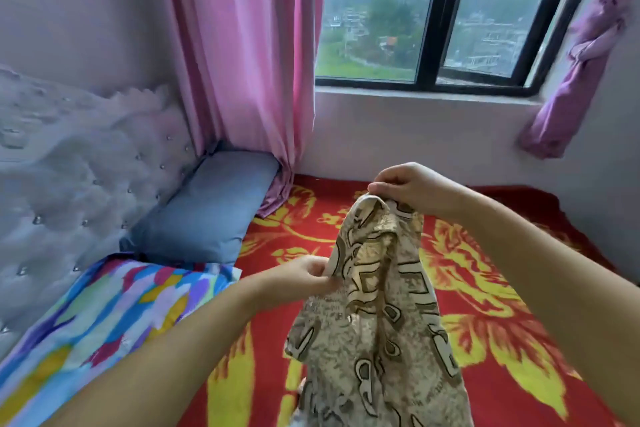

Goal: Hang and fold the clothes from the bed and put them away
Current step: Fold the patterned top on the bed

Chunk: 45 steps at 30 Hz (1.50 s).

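A beige and brown patterned garment [377,315] hangs in the air over the bed [502,305], which is covered by a red blanket with yellow flowers. My right hand [412,185] pinches the garment's top edge and holds it up. Lower and to the left, my left hand [304,276] pinches the garment's left edge. The cloth droops in folds and its lower end runs out of the bottom of the view.
A blue-grey pillow [207,208] and a multicoloured pillow [104,319] lie at the left by the tufted grey headboard [69,184]. A pink curtain [239,62] hangs behind them. A window [433,17] is in the far wall, with a tied purple curtain [581,55] at right.
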Tool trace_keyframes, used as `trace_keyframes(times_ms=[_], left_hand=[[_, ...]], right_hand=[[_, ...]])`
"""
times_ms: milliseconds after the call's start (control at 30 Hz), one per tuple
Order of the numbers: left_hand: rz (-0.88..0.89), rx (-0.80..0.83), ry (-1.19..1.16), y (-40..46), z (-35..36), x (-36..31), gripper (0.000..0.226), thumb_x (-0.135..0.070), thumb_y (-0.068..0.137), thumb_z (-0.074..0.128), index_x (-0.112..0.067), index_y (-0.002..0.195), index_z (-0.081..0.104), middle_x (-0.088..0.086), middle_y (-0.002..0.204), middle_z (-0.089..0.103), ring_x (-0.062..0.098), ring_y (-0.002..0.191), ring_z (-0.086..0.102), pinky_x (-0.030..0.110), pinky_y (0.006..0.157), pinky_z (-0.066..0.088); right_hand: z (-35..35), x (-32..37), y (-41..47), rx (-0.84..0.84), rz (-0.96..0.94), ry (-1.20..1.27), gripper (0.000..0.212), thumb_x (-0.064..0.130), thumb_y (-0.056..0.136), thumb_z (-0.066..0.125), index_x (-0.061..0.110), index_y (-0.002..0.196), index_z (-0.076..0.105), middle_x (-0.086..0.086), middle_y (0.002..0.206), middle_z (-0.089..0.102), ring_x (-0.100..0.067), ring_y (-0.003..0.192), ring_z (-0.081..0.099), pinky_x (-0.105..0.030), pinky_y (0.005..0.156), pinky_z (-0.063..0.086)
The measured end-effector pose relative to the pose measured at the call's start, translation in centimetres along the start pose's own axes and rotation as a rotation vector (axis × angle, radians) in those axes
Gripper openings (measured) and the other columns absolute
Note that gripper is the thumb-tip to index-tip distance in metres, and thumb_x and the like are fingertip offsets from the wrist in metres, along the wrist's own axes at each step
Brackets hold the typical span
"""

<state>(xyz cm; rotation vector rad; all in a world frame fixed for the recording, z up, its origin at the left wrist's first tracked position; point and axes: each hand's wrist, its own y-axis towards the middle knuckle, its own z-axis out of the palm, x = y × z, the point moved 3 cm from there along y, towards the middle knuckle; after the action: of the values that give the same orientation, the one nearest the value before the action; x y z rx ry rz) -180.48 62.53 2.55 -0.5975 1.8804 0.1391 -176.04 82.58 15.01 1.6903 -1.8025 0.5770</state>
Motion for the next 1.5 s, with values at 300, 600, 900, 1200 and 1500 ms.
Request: trace_keyframes(times_ms=[300,600,900,1200,1500], left_hand=[[0.071,-0.246,0.068,-1.0,-1.4,-4.9,0.037,-0.051,0.083,0.058,-0.016,0.087,0.07,-0.008,0.075,0.064,0.006,0.07,0.057,0.024,0.067,0.044],[-0.092,-0.48,-0.575,1.1,0.5,-9.8,0.022,-0.007,0.097,0.046,0.001,0.082,0.061,0.017,0.073,0.059,0.02,0.049,0.06,0.027,0.052,0.051],[0.058,-0.312,-0.964,1.7,2.2,-15.0,0.038,0.005,0.09,0.033,-0.001,0.071,0.065,0.01,0.063,0.061,0.017,0.054,0.061,0.024,0.051,0.052],[0.413,-0.759,0.445,-0.5,-0.2,-15.2,0.028,-0.024,0.091,0.06,-0.014,0.114,0.05,0.002,0.105,0.051,0.017,0.09,0.053,0.028,0.079,0.046],[0.279,-0.526,0.361,1.5,-1.1,-13.5,0.018,-0.023,0.088,0.053,-0.013,0.074,0.056,-0.005,0.066,0.056,0.006,0.054,0.046,0.011,0.044,0.033]], right_hand=[[-3.3,-4.9,-5.4,0.002,0.128,-0.024,0.017,0.029,0.093,0.06,0.018,0.087,0.071,0.005,0.08,0.068,-0.01,0.073,0.059,-0.026,0.071,0.047],[-2.2,-3.3,-6.6,-0.175,0.196,-0.031,0.015,0.022,0.096,0.053,0.019,0.097,0.068,-0.003,0.092,0.069,-0.009,0.059,0.06,-0.018,0.051,0.046],[0.4,2.5,-7.6,-0.083,0.122,-0.005,0.091,0.036,0.084,0.07,0.015,0.152,0.015,-0.003,0.138,0.051,-0.014,0.124,0.049,-0.021,0.095,0.04],[-2.6,5.5,-6.1,-0.195,0.095,-0.105,0.042,0.003,0.088,0.043,0.027,0.117,0.062,0.004,0.116,0.059,-0.01,0.101,0.057,-0.018,0.076,0.048],[-4.3,7.4,-5.8,-0.288,0.056,-0.179,0.038,0.009,0.093,0.039,0.033,0.113,0.061,0.008,0.11,0.052,-0.006,0.087,0.054,-0.01,0.061,0.039]])
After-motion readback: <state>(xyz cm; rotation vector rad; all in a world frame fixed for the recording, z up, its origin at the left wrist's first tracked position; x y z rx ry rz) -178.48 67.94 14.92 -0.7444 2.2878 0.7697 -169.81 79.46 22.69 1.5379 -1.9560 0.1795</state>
